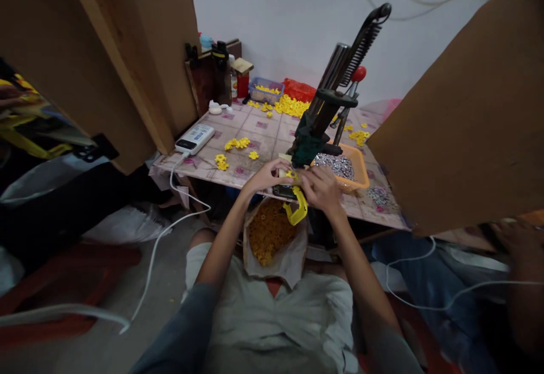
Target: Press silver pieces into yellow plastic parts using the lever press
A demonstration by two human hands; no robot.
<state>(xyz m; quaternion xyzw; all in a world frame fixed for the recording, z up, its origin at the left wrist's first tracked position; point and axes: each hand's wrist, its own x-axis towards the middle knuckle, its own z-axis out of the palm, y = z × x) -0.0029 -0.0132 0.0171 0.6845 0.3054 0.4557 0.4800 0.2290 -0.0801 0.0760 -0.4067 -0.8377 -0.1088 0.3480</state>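
My left hand (271, 174) curls its thumb and fingers around a small yellow flower-shaped plastic piece (291, 175) beneath the head of a green hand press (306, 143). From the other side, my right hand (321, 186) meets it with fingers bent and closed; what lies between them is hidden. A yellow hook-shaped plastic part (300, 208) hangs just below the fingertips, at the table's front edge. Behind my right hand, an orange basket (360, 165) holds many small shiny metal pieces (335, 164).
Yellow flower-shaped pieces (237, 143) lie scattered left of the press, with a larger pile (291, 105) behind. A white power bank (195, 138) trails a cable. Between my knees sits an open sack (272, 232) of yellow pieces. Cardboard panels (476, 113) flank the table.
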